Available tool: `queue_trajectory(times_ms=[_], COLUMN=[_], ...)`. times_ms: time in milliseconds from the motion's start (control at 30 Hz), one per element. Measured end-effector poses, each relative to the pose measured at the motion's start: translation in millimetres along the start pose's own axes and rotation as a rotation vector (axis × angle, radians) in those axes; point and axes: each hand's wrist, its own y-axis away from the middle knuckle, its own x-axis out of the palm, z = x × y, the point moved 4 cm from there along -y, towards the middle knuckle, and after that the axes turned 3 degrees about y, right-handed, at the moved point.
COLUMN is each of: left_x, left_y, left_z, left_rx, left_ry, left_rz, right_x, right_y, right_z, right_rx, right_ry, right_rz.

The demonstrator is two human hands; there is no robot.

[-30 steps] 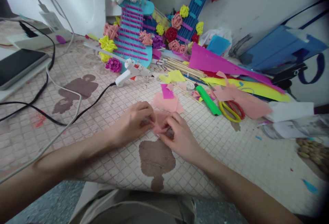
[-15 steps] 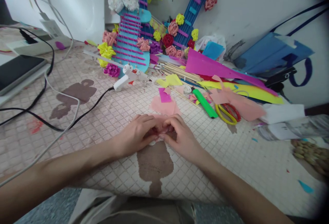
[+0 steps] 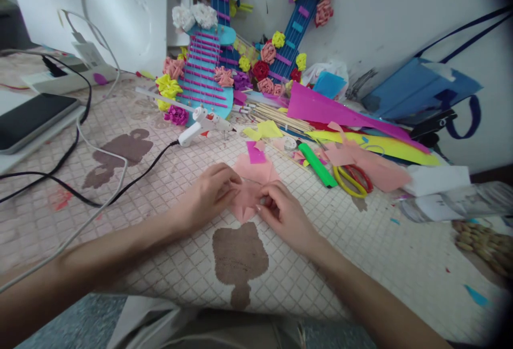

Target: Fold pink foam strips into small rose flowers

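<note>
Between my hands is a small piece of pink paper (image 3: 245, 199), creased and partly unfolded, its lower part showing points. My left hand (image 3: 212, 191) pinches its left edge with fingers curled. At the right edge, the thumb and fingers of my right hand (image 3: 280, 207) are closed on the same paper. Just beyond it more pink paper (image 3: 260, 171) lies flat on the table, with a magenta scrap (image 3: 255, 152) on top. A white hot glue gun (image 3: 202, 125) rests on the table past my left hand.
A green cutter (image 3: 317, 164) and yellow-and-red-handled scissors (image 3: 352, 180) lie to the right, near a clear bottle (image 3: 457, 202). Paper-flowered blue guitar shapes (image 3: 206, 74) lean at the back beside magenta sheets (image 3: 340, 114). A black cord (image 3: 140, 178) and phone (image 3: 38, 116) are left.
My hands have moved slightly apart, and the pink paper between them now shows opened out, where before the fingers mostly covered it. The camera view has shifted slightly.
</note>
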Motion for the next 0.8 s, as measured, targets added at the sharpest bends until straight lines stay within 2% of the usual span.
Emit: queue_trajectory(times_ms=[133,267,433,500,633,700,800], left_x=[-2.8,-1.3,-5.5,-4.7,3.7,7.3,10.5], left_y=[-12.0,-21.0,-29.2,-33.1,-40.2,-41.8,-38.9], left_z=[8.5,8.3,0.6,-7.0,-18.1,-18.0,-10.2], left_rx=[-0.086,-0.135,-0.174,-0.122,-0.073,-0.108,-0.254], left_ry=[-0.193,-0.163,0.047,0.109,0.249,0.427,0.751], left_rz=[0.056,0.162,0.203,0.250,0.336,0.321,0.301], right_x=[1.8,-2.2,-14.1,-16.7,-15.4,-15.7,-14.3], right_y=[0.5,-0.3,-2.1,-3.2,-3.7,-2.8,-1.8], right_z=[0.0,0.7,2.7,2.6,-2.3,-5.9,-13.0], right_rx=[-0.042,-0.053,-0.088,-0.079,0.057,0.134,0.226], right_ry=[-0.012,-0.043,-0.054,-0.084,-0.312,-0.414,-0.537], right_rz=[0.004,-0.060,-0.224,-0.205,-0.039,-0.048,-0.120])
